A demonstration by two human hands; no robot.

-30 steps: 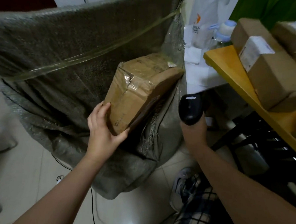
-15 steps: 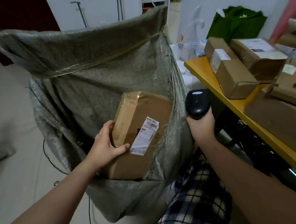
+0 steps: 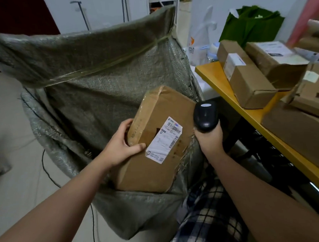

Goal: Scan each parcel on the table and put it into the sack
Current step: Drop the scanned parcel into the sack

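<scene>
A brown cardboard parcel with a white shipping label stands tilted inside the mouth of the grey woven sack, its lower end behind the sack's near rim. My left hand grips the parcel's left edge, thumb on the front face beside the label. My right hand holds a black barcode scanner upright, just right of the parcel and at the sack's right edge.
A yellow table at the right carries several more cardboard parcels. A green bag and a white plastic bag stand behind it. A black cable lies on the tiled floor at the left. My checked trousers show below.
The parcel has gone from above the sack's right rim down into the sack, turning label-side up. My left hand went with it. The scanner hand stayed beside the sack.
</scene>
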